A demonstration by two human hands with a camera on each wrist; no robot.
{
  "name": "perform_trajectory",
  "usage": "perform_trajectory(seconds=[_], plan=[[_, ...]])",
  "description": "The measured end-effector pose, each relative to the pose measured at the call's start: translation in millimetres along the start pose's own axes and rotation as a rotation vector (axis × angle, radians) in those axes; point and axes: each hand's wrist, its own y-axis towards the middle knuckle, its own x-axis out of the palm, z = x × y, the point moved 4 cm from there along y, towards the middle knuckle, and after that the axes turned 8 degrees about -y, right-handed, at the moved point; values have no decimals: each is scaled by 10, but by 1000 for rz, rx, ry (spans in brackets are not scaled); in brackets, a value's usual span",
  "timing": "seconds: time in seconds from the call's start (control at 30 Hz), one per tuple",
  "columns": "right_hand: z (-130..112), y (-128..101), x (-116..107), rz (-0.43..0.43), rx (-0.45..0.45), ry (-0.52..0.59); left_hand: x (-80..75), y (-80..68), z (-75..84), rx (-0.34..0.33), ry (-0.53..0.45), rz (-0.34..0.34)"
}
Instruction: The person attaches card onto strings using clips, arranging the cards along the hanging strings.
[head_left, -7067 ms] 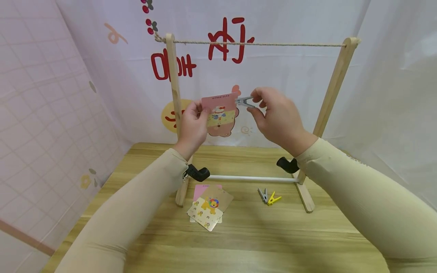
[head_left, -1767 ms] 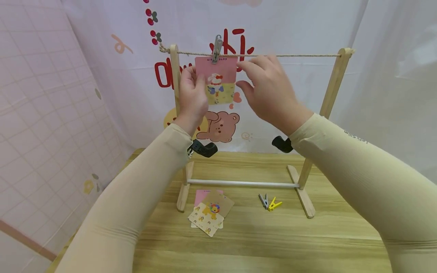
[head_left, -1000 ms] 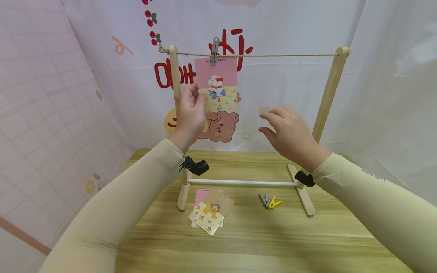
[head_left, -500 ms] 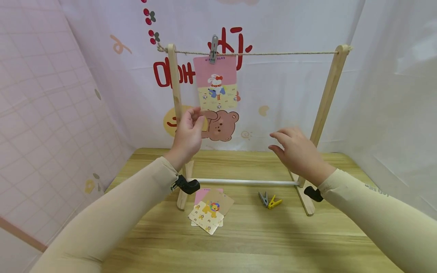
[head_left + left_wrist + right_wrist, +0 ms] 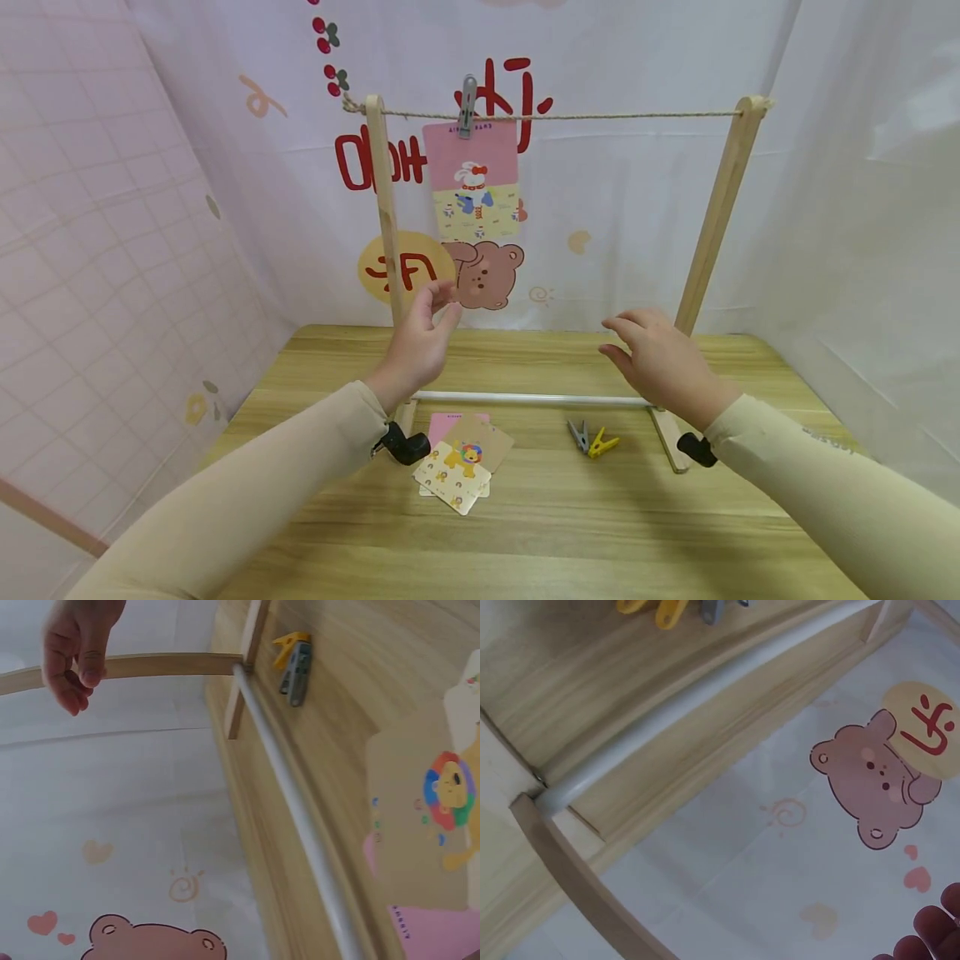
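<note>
Both hands hang in the air above the light wooden desk [image 5: 570,533], in front of the wooden drying frame [image 5: 384,217] with its twine line [image 5: 615,115] strung between two upright posts. The left hand [image 5: 417,346] is raised with its fingers [image 5: 433,298] loosely curled and a little apart, thumb near the forefinger, holding nothing; it sits just in front of the frame's left post and well below the pink and yellow picture card [image 5: 472,179]. That card hangs from the twine near the left post, pinched at its top edge by a grey clothes peg [image 5: 467,93], and neither hand touches it. The right hand [image 5: 660,367] is lower and further right, palm down, its fingers [image 5: 626,323] relaxed and slightly spread, also holding nothing. It hovers above the white lower rail [image 5: 532,399] of the frame, near the right post. On the desk below and between the hands lie a grey peg [image 5: 577,433] and a yellow peg [image 5: 602,440] touching each other, just in front of the rail; the left wrist view shows the same pair [image 5: 294,664] side by side beside the rail. Closer to the left hand, a small overlapping stack of cartoon cards [image 5: 459,462], with a lion card on top, lies on the desk just in front of the left foot of the frame.
</note>
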Motion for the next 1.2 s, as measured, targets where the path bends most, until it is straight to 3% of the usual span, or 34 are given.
perform_trajectory(seconds=[0.27, 0.63, 1.2], plan=[[36, -102, 122, -12, -4, -3, 85, -136, -184, -48, 136, -42], [70, -199, 232, -63, 13, 6, 143, -264, -360, -80, 182, -109], [78, -324, 377, -125, 56, 10, 209, -367, -542, -123, 250, -144]])
